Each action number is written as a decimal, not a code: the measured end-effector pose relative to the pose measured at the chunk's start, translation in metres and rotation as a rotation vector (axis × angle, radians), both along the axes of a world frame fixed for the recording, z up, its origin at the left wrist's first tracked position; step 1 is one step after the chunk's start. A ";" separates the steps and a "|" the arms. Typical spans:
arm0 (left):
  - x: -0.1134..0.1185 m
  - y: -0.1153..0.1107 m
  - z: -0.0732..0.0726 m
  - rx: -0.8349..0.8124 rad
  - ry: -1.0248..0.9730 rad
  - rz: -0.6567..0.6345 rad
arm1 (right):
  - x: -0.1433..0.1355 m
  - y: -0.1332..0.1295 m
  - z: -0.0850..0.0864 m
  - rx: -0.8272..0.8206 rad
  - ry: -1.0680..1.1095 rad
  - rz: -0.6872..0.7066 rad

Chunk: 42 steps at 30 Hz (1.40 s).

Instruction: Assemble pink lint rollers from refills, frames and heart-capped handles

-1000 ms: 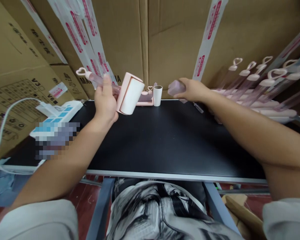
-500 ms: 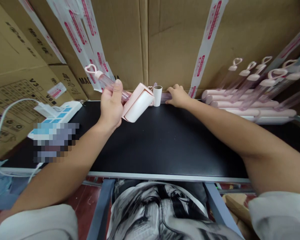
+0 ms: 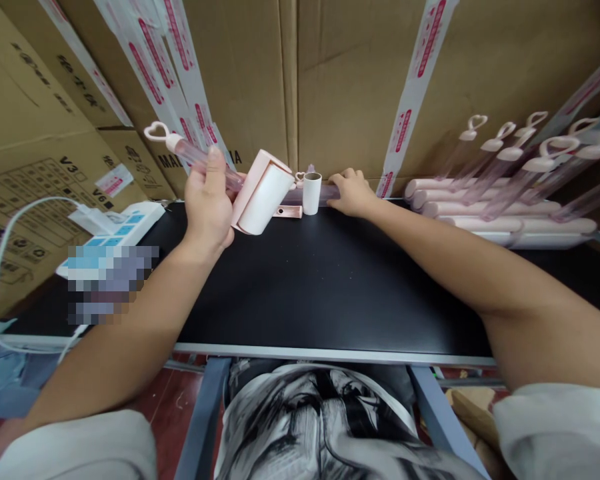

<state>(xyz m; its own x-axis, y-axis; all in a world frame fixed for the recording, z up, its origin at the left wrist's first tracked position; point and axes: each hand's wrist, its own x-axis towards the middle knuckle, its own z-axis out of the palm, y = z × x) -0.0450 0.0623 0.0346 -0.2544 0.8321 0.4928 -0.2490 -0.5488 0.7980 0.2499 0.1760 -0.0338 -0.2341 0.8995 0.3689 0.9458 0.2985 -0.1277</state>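
Left hand: raised over the back of the counter; its grip is closed around the pink and white roller, thumb along the handle.
Pink and white roller: held in the air, left of centre; a white cylinder sits partly inside a curved pale-pink cover, and a translucent pink handle slants up to the left.
Heart-shaped pale-pink loop: at the handle's upper end, beyond the left hand.
Right hand: palm down at the back edge, fingers bent at the translucent mauve piece; whether its grip grasps that piece or merely rests there, I cannot tell.
Translucent mauve piece: lying along the back of the counter, passing behind the white tube.
White open-topped tube: upright, between the two hands.
Flat pink part with a round hole: just left of the tube, partly hidden by the held roller.
Row of pale-pink rollers: lying at the right, their clear pinkish handles slanting upward, heart loops on top.
White power strip with blue sockets: far left, a white plug in it.
Black metal-edged counter: beneath everything, against brown cardboard boxes.
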 end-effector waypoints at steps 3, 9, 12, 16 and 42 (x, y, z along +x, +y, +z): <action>-0.002 0.003 0.000 0.048 0.034 0.066 | 0.001 -0.014 0.007 0.087 0.084 0.015; -0.008 0.012 -0.003 0.131 0.076 0.120 | -0.018 -0.049 0.030 0.211 0.196 0.198; -0.010 0.014 -0.004 0.143 0.066 0.097 | -0.038 -0.066 0.040 0.234 0.196 0.293; -0.013 0.016 -0.002 0.150 0.080 0.146 | -0.070 -0.080 0.042 0.099 -0.002 0.476; -0.002 0.008 -0.002 0.046 0.045 0.061 | -0.035 -0.047 0.054 0.243 0.213 0.233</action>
